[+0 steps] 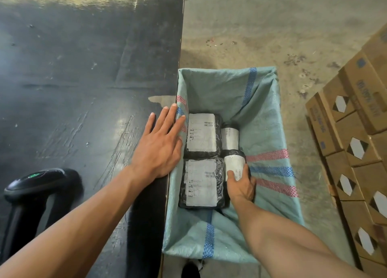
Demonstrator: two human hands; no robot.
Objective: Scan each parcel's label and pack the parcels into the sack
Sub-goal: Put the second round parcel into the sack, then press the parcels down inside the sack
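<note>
Black handheld barcode scanner [34, 183] stands at far left on the dark tabletop [73, 78]. Left hand [159, 143] lies flat, fingers extended, at the table edge. Right hand [240, 183] grasps the small black-wrapped, white-labelled cylindrical parcel [234, 162] inside the green woven sack [268, 131], long axis pointing away from the person, beside two flat parcels.

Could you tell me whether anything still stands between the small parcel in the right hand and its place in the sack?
Nothing visible does. The right hand already holds the small parcel down inside the sack, beside the other parcels.
</note>
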